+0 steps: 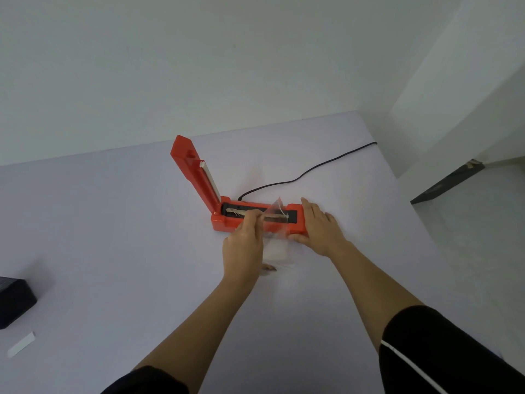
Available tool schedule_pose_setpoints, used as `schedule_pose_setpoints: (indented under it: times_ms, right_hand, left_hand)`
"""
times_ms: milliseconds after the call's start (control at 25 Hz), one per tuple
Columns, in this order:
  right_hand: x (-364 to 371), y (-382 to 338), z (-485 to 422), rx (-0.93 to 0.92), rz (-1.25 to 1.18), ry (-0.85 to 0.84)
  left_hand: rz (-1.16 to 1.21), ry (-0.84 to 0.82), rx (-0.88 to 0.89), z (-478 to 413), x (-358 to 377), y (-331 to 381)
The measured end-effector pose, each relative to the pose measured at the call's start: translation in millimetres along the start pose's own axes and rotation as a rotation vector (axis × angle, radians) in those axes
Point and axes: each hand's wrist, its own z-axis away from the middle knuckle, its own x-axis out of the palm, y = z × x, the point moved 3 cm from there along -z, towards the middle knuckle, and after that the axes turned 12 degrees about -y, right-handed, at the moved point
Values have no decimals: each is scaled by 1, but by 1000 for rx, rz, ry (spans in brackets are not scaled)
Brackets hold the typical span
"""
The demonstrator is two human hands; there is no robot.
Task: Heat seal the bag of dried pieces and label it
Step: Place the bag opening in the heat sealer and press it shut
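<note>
Two hands at work over an orange heat sealer (257, 220) on the pale counter (113, 237), lid (196, 172) standing upright. Left hand (244, 245), fingers pinched on the clear bag (277, 223), its mouth draped across the sealing strip. Right hand (319, 226) flat on the sealer's right end, fingers spread, gripping nothing. Black cord (306, 172) trailing away behind. White label strip (21, 344) far left, near a black box (14, 301).

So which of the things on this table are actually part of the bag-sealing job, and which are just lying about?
Part of the job:
- orange heat sealer, lid raised
- clear bag, mouth across the sealing strip
- left hand pinching the bag
- right hand steadying the sealer
- white label strip
- power cord

Lying about:
- black box at the table's left edge
</note>
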Motion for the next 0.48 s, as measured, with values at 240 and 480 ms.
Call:
schedule_pose_setpoints:
  times_ms: [240,480]
  right_hand:
    - [0,6,-2,2,16,-20]
    - [-9,-12,12,99,81,132]
  left_hand:
    - [29,71,-37,5,-28,-15]
    - [254,83,-279,35,-69,-49]
